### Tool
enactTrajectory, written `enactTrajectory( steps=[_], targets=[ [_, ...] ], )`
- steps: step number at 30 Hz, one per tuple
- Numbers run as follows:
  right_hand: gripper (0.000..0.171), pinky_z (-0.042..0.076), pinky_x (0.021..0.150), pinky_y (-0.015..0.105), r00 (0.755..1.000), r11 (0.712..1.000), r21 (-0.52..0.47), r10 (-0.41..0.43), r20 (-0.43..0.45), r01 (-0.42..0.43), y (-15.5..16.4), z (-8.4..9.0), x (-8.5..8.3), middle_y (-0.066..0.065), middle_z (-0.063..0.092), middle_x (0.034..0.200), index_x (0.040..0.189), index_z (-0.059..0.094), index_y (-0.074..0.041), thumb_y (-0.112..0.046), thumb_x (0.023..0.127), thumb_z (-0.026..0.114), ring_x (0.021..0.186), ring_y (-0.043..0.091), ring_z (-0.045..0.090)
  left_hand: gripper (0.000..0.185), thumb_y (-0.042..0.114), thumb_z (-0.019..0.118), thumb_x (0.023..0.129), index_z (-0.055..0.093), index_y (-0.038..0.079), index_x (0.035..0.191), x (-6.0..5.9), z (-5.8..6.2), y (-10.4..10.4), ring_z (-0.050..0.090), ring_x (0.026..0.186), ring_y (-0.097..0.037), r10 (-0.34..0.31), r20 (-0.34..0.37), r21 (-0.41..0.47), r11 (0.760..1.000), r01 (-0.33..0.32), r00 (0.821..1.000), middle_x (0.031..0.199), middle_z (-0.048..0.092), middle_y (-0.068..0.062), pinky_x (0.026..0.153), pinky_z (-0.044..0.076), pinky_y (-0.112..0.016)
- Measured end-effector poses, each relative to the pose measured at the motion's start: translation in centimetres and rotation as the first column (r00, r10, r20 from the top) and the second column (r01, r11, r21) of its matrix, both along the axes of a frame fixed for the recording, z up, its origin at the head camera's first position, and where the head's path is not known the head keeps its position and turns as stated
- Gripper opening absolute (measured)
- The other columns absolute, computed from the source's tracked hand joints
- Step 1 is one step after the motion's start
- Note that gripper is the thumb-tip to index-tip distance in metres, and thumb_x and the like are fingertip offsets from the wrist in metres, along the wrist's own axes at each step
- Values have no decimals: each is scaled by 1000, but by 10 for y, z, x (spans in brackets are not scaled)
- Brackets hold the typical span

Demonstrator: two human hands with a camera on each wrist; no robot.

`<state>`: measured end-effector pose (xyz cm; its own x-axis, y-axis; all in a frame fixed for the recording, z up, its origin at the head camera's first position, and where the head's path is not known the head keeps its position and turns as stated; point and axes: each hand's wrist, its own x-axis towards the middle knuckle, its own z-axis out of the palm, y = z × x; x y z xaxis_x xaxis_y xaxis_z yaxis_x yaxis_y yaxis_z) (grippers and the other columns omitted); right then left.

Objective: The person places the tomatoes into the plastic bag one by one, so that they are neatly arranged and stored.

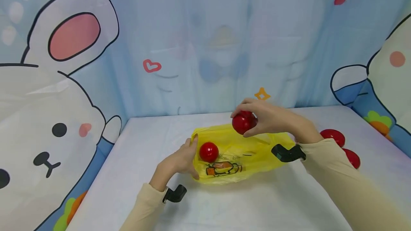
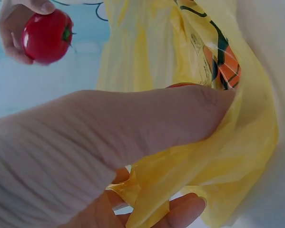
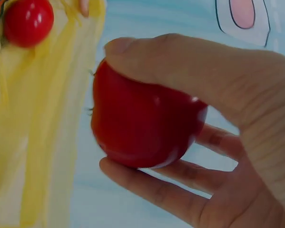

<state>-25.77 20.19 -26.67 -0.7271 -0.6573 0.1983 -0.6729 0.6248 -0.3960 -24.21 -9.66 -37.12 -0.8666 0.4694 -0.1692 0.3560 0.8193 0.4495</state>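
The tomato (image 1: 244,122) is in my right hand (image 1: 273,120), fingers wrapped round it, hovering just above the yellow bag (image 1: 234,152) on the table (image 1: 257,202). My left hand (image 1: 179,159) pinches the bag's edge beside another tomato (image 1: 208,152). I'd lift that edge to widen the mouth, then lower it in gently, not drop it.

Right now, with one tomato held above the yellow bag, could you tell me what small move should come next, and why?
Probably lower the right hand so its tomato goes into the yellow plastic bag. The left hand pinches the bag's edge, and another tomato shows at the bag.
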Motion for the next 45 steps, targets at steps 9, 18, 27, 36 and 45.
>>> enactTrajectory(
  steps=[9, 18, 27, 36, 45],
  targets=[
    [45, 61, 87, 41, 989, 989, 126, 65, 136, -83, -47, -34, -24, 12, 62, 120, 122, 69, -8, -8, 82, 88, 110, 31, 61, 130, 14, 97, 73, 8, -4, 166, 0, 3, -4, 27, 154, -43, 21, 12, 0, 1000, -21, 1000, 169, 14, -29, 120, 36, -53],
    [41, 60, 84, 36, 974, 971, 235, -9, 227, -46, -69, -75, -49, 9, 62, 114, 117, 71, -6, -5, 79, 88, 104, 26, 61, 127, 15, 98, 72, 14, -6, 164, -2, 0, -1, 34, 150, -42, -3, -9, -31, 1000, 3, 1000, 165, 22, -26, 118, 41, -49],
    [46, 59, 91, 44, 986, 975, 209, -107, 126, 79, -76, -91, -60, 17, 58, 123, 123, 68, -1, 1, 80, 85, 108, 33, 60, 120, 16, 98, 72, 22, -6, 163, -2, 2, 2, 36, 149, -38, -24, -21, -79, 997, 23, 999, 165, 24, -24, 117, 41, -47],
    [47, 57, 95, 48, 984, 980, 138, -159, 84, 147, -79, -115, -67, 19, 58, 118, 122, 67, 2, 2, 79, 87, 106, 34, 60, 121, 17, 98, 72, 22, -4, 163, -3, 1, 6, 33, 151, -37, -15, -4, -96, 995, 14, 1000, 167, 22, -23, 118, 40, -48],
    [50, 57, 96, 50, 977, 977, 134, -181, 114, 166, -82, -123, -73, 22, 58, 125, 127, 66, 2, 0, 81, 86, 111, 37, 60, 123, 18, 98, 73, 20, -3, 164, -4, 2, 9, 33, 151, -36, -10, 3, -111, 994, 10, 1000, 168, 21, -21, 118, 40, -47]
  ],
)
